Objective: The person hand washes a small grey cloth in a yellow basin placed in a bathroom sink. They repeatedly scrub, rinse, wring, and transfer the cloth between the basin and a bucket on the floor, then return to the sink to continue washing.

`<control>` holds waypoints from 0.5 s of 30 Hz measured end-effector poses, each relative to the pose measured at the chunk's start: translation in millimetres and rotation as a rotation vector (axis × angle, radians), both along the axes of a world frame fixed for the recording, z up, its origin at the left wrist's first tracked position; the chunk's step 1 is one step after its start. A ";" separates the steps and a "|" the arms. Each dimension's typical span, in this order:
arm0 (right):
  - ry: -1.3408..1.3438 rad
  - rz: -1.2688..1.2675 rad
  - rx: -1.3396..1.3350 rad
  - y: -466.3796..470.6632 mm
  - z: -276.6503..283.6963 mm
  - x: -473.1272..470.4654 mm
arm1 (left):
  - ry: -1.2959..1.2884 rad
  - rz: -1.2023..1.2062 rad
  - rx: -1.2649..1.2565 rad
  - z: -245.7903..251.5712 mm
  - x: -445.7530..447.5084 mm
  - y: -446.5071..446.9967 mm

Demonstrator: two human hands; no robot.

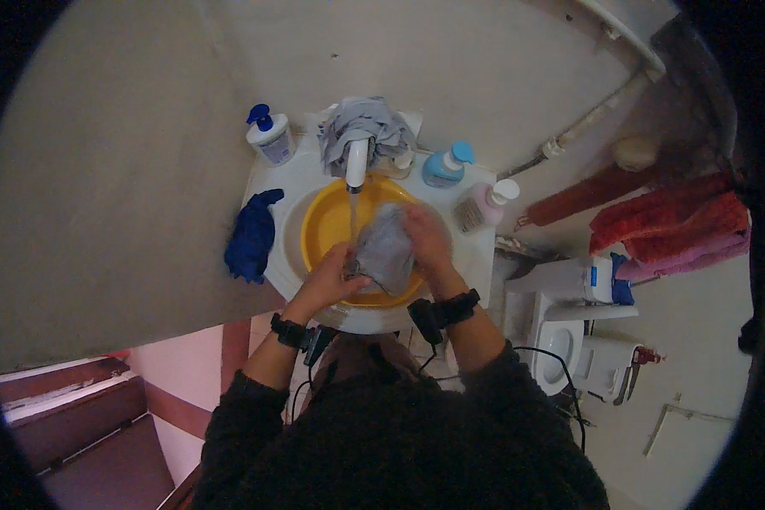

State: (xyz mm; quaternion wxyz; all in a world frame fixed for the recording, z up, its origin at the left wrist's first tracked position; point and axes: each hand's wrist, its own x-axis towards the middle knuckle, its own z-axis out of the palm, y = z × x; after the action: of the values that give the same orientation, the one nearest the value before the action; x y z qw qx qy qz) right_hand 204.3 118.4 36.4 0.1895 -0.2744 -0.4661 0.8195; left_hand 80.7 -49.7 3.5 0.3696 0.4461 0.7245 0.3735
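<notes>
Both of my hands hold a wet grey cloth point(386, 252) over a yellow basin point(324, 223) that sits in the white washbasin point(293, 220). My left hand point(328, 275) pinches the cloth's lower left edge, thumb on its near side. On the right, my right hand point(428, 237) grips the upper right edge. Water runs from the white faucet point(357, 162) in a thin stream point(354, 213), falling close to the left fingers. The bottom of the basin is partly hidden behind the cloth and hands.
A crumpled grey cloth point(357, 121) lies around the faucet's base. A blue cloth point(252, 239) hangs over the left rim. Pump bottles stand behind: one white point(273, 143), one blue point(443, 169), one pink point(476, 209). Red towels point(669, 217) hang right, above a toilet point(556, 350). Cables run from my wrist straps.
</notes>
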 end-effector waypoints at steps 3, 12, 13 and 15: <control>0.011 0.234 0.108 -15.8 3.0 -8.8 | -0.773 0.281 0.252 -7.7 0.7 18.8; -0.241 0.587 0.682 -34.7 -33.2 12.1 | -1.381 0.411 0.437 -17.7 -8.1 32.3; -0.296 0.447 0.662 -33.5 -35.4 11.7 | -1.359 0.420 0.434 -19.3 -6.1 31.7; -0.400 0.272 0.673 -31.9 -35.6 11.8 | -1.365 0.393 0.433 -22.7 -3.9 32.0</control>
State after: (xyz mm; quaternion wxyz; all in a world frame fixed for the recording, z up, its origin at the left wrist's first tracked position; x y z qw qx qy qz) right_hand 216.1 86.6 0.8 0.0643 -0.2869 -0.7678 0.5693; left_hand 76.8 -17.7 -19.2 0.5678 0.0399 0.3101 0.7615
